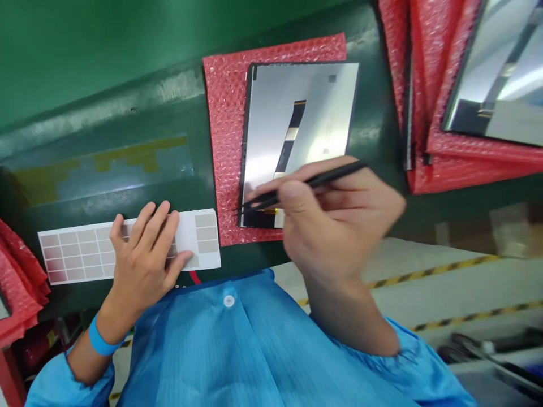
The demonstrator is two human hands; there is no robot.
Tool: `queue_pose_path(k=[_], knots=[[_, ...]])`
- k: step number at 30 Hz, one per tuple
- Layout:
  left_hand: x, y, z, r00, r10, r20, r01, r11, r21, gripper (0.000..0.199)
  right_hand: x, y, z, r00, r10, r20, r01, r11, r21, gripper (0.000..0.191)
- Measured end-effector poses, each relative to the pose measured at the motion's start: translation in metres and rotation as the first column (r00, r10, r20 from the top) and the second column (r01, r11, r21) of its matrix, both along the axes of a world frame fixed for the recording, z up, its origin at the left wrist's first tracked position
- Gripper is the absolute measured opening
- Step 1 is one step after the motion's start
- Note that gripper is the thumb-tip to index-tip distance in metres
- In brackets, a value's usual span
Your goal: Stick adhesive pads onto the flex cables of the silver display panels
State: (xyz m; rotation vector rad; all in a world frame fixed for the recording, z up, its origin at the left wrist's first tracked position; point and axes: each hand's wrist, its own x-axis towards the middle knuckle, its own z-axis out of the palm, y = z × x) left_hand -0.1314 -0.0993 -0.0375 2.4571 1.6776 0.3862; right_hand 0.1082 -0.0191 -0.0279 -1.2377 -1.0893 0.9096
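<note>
Tweezers [337,173] are grasped by the right hand [339,226]; a sheet [99,249] is touched by the left hand's [142,265] spread fingers, at the surface's [199,189] near edge.

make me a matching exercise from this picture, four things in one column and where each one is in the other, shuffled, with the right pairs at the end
Things
1. black tweezers
2. white sheet with grey rectangles
3. silver panel
4. blue wristband

Places
A. on red bubble wrap
B. around the left wrist
C. held in the right hand
D. under the left hand

Right pairs: 1-C, 2-D, 3-A, 4-B
</note>
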Motion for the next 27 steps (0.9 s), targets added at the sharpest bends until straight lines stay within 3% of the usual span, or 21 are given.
queue_pose_path(k=[3,13,19,27], knots=[[-0.001,0.000,-0.001,1.000,0.013,0.019,-0.013,1.000,0.008,0.055,-0.017,-0.002,0.002,0.986,0.156,0.059,-0.155,0.987,-0.031,0.013],[0.006,0.002,0.000,1.000,0.027,-0.010,-0.027,0.995,-0.092,0.061,-0.017,0.005,-0.011,0.961,0.218,0.172,-0.211,0.976,-0.059,0.017],[0.008,0.002,0.001,1.000,0.022,0.000,-0.022,0.994,-0.111,0.062,-0.015,0.013,-0.012,0.941,0.316,0.120,-0.297,0.943,-0.149,0.027],[0.008,0.002,0.001,0.999,0.038,-0.006,-0.038,0.991,-0.126,0.061,-0.024,0.009,-0.018,0.963,0.268,-0.023,-0.268,0.956,-0.114,0.025]])
